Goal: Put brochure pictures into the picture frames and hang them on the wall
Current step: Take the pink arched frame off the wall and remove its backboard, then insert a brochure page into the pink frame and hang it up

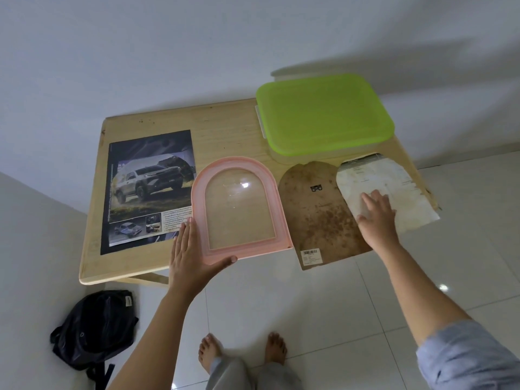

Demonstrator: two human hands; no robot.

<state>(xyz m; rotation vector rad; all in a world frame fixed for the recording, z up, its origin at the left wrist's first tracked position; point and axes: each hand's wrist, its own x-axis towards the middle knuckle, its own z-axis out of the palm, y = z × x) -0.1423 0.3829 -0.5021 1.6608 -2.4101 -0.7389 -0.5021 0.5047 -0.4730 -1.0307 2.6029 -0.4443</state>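
Observation:
A pink arched picture frame with clear glass lies flat in the middle of the wooden table. My left hand grips its lower left corner, thumb under the bottom edge. Left of it lies a car brochure page, partly under the frame's edge. To the right lies the brown arched backing board, stained, with a barcode label. Further right a white arched paper insert overlaps it. My right hand rests flat on that insert, fingers spread.
A box with a lime green lid stands at the table's back right, against the white wall. A black backpack lies on the tiled floor at the left. My bare feet stand before the table's front edge.

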